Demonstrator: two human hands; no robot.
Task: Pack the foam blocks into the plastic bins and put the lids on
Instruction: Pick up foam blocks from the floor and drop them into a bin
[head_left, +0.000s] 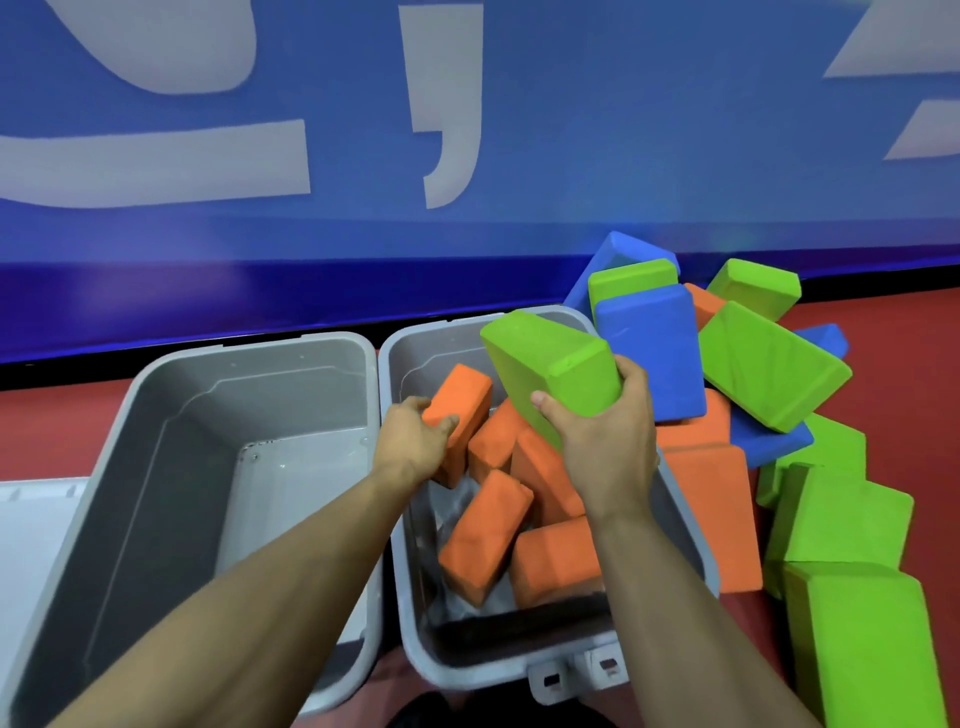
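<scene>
Two grey plastic bins stand side by side on the red floor. The left bin (156, 415) holds no blocks. The right bin (405, 364) contains several orange foam blocks (488, 535). My left hand (415, 441) reaches into the right bin and grips an upright orange block (462, 415) near its far left corner. My right hand (608, 436) holds a green foam block (545, 358), tilted above the bin's far right side.
A pile of blue (649, 348), green (769, 364) and orange (711, 509) foam blocks lies to the right of the bins against a blue wall (363, 156). A white lid (31, 530) lies at the left edge. Latch tabs (576, 670) stick out from the right bin's near rim.
</scene>
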